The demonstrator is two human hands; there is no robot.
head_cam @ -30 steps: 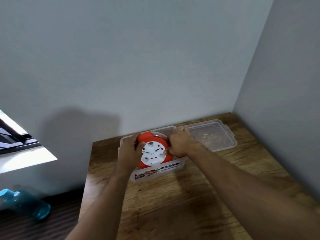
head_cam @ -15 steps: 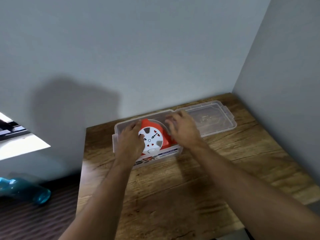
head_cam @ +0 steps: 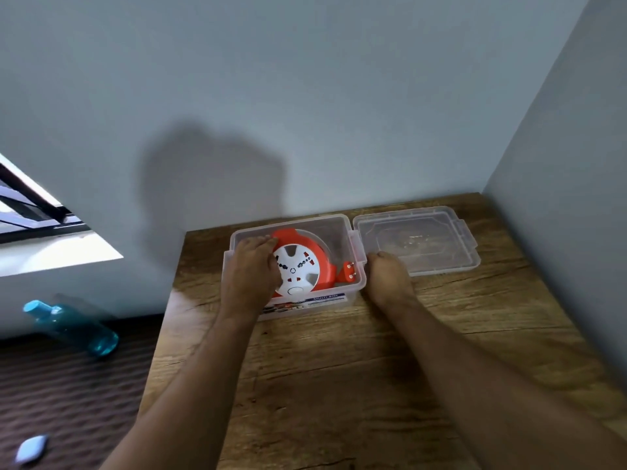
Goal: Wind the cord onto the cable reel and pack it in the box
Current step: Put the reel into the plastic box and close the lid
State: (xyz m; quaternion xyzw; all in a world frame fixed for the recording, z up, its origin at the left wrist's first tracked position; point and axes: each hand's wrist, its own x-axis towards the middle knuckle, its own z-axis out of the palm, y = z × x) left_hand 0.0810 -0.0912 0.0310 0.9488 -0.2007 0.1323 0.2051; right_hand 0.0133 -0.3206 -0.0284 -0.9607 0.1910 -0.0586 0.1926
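The orange cable reel [head_cam: 298, 266] sat inside the clear box [head_cam: 342, 222] on the wooden table [head_cam: 339, 368]. Your left hand [head_cam: 251, 273] lay flat on the reel, fingers loose. Your right hand [head_cam: 386, 276] was curled beside the box, holding nothing. The lid [head_cam: 417, 239] lay just beside.

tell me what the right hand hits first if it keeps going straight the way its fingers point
Most likely the clear lid lying open beside the box. The right hand rests on the table just outside the box's right wall, fingers aimed away from the person; the lid's near edge lies just ahead, though depth is uncertain.
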